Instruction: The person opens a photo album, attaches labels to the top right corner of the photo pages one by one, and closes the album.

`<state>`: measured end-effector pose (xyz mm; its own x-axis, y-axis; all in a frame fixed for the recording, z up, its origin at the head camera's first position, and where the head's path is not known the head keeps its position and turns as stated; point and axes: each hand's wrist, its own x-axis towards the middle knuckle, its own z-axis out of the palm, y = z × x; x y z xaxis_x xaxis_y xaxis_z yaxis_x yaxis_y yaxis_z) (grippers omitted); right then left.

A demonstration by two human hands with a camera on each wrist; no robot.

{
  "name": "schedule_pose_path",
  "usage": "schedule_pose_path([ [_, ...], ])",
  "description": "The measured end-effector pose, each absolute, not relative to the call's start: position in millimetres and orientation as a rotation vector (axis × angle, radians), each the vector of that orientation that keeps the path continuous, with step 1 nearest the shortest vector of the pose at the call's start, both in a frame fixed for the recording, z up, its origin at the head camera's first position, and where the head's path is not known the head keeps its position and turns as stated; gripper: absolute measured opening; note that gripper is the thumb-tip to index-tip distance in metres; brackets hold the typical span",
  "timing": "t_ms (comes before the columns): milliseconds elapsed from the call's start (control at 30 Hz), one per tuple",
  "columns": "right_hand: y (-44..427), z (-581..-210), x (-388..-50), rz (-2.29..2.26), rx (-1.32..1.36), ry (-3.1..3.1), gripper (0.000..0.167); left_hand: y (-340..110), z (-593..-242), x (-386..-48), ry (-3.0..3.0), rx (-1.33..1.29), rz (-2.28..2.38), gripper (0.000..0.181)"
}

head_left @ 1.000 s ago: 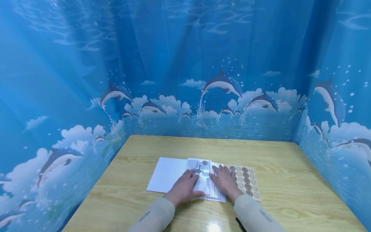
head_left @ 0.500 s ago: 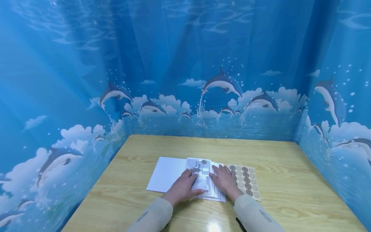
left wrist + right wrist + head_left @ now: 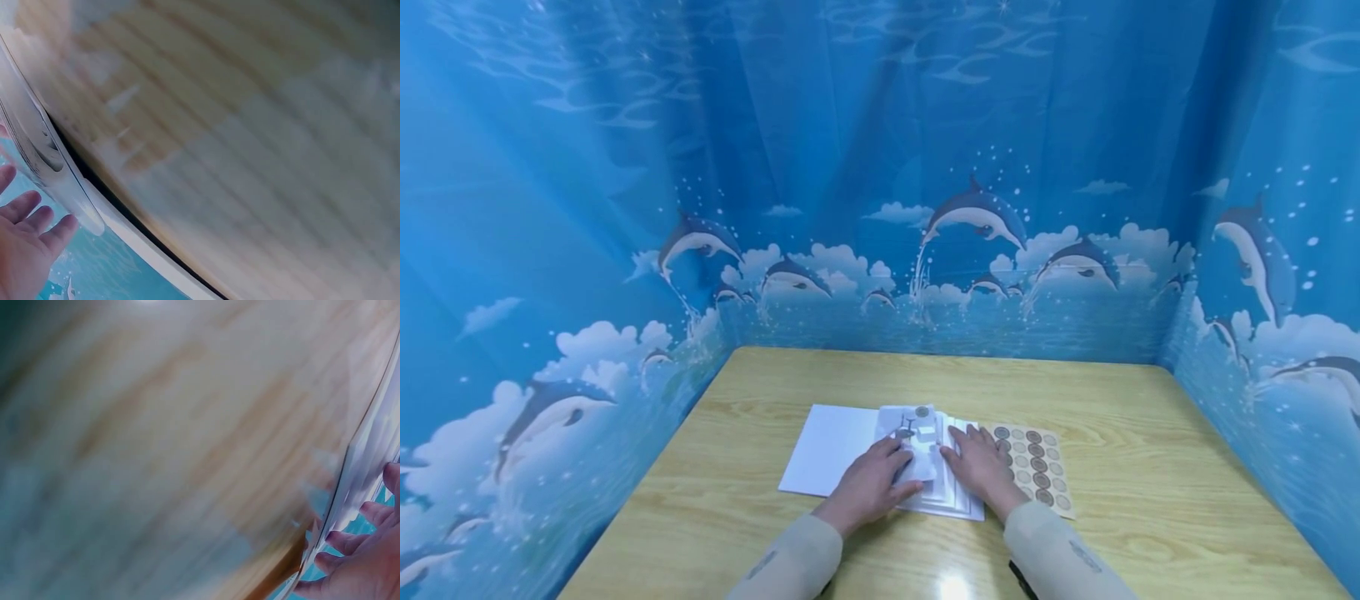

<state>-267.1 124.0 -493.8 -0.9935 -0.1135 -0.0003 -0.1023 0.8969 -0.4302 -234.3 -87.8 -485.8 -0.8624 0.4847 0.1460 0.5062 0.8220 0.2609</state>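
An open white booklet point(image 3: 831, 450) lies on the table, its right side a stepped stack of several pages. On top is a page point(image 3: 917, 417) printed with a grey picture and a round brown mark. My left hand point(image 3: 865, 487) rests on that page's left side, fingers extended and thumb toward the lower edge. My right hand point(image 3: 985, 471) lies over the right page edges, fingers relaxed. In the left wrist view, the left hand's fingers point(image 3: 59, 232) are spread near a curved white page. The right wrist view has the right fingers point(image 3: 344, 542) beside the page edges.
A tan sheet of round stickers point(image 3: 1051, 475) in dark and light brown lies right of the booklet, partly under the right hand. The wooden table point(image 3: 1150, 467) reaches back to a blue dolphin-print curtain point(image 3: 850, 167) on three sides.
My left hand has slid slightly left, and the top printed page has shifted left with it, showing more of the pages beneath. The right hand stays nearly where it was.
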Motion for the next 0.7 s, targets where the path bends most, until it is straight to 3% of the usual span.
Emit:
schedule_pose_path([
  [700,123.9,-497.1,-265.5,-0.702,-0.182,3.043,0.053,-96.0,-478.2,-229.0,-2.671,-0.777,-0.479,0.035],
])
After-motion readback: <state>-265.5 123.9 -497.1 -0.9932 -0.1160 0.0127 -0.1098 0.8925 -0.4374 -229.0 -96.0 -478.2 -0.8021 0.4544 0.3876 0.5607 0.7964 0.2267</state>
